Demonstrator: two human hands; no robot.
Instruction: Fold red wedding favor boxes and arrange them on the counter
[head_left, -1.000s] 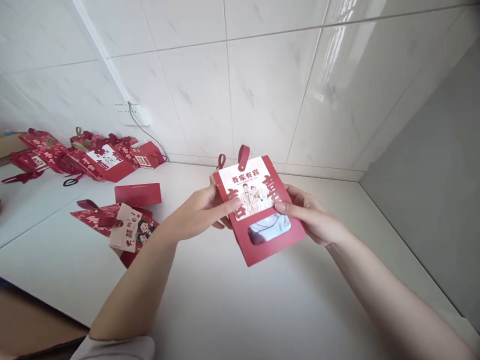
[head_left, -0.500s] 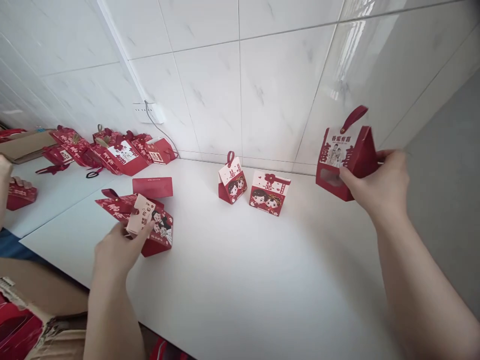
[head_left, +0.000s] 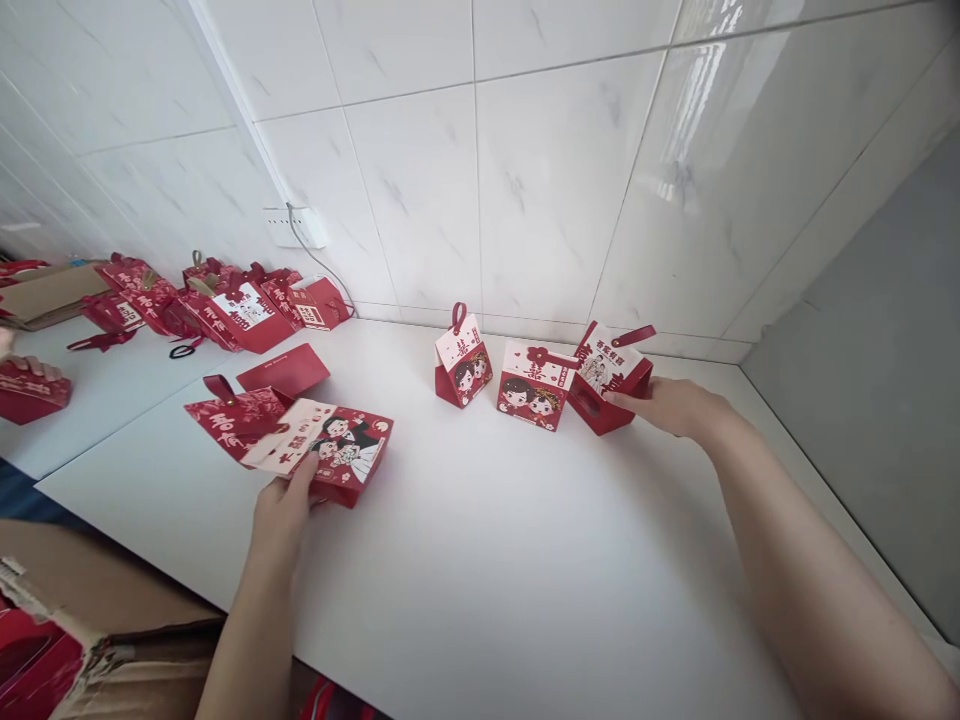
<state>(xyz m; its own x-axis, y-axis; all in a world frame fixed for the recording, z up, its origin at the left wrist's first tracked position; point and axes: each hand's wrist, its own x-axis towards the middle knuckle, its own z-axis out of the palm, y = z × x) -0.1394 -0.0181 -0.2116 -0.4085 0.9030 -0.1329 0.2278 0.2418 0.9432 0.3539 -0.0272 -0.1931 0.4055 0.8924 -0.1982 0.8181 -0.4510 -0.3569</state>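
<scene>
My right hand [head_left: 664, 403] grips a red gift box with a ribbon handle [head_left: 606, 375] by its right side; its printed front and oval window face me, at the right end of the row. Beside it stand a wide gift box with a cartoon couple [head_left: 534, 388] and a narrow peaked gift box [head_left: 463, 362] with a loop on top. My left hand [head_left: 289, 500] is closed on a gift box with a wedding-couple print [head_left: 349, 450], thumb on its face, fingers underneath. Behind that lie a red box with a ribbon loop [head_left: 232, 415] and a plain red box [head_left: 289, 370].
A pile of red gift boxes [head_left: 247, 315] lies at the back left by a wall socket [head_left: 294, 227] with a cable. Another person's hand [head_left: 30, 368] rests on a red box at the left edge. An open cardboard carton [head_left: 97, 590] stands below the table's front left edge.
My right hand has brought its box left and down to the table, beside the wide box. My left hand has moved right with its box, drawing it away from the looped box.
</scene>
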